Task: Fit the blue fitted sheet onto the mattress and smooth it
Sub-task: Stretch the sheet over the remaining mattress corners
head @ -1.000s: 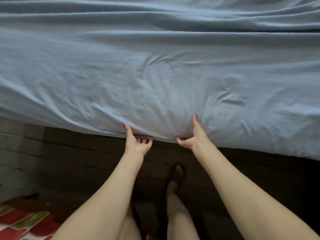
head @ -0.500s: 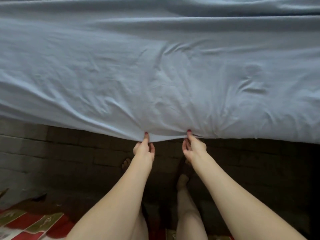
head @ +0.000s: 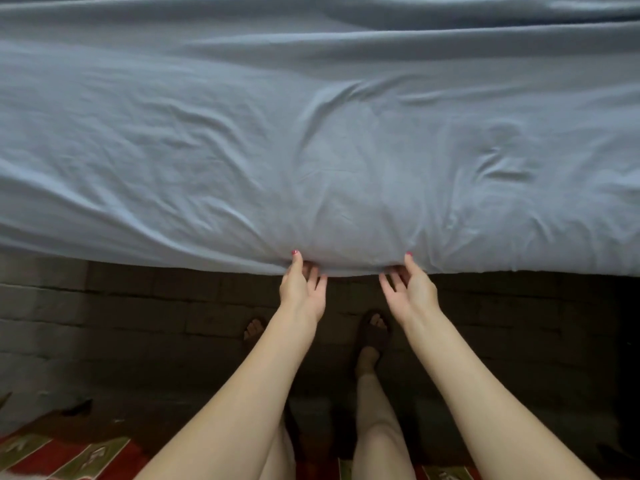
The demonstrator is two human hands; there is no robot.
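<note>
Both hands sit further apart along the sheet hem than half a second ago.

Left hand [head: 302,289] and right hand [head: 408,289] pinch the lower edge of the blue sheet [head: 311,150], thumbs on top, fingers tucked under, at centre frame. Sheet fills the upper half, creased near the grip. Sandalled feet [head: 375,332] on dark floor [head: 104,323]; red rug [head: 69,459] lower left.

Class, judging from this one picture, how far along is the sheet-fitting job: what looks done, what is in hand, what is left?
Done: the blue fitted sheet covers the bed's top and hangs over the near side. In hand: the left hand and right hand pinch its bottom hem. Left: tucking that hem under and smoothing the wrinkles across the top.
</note>
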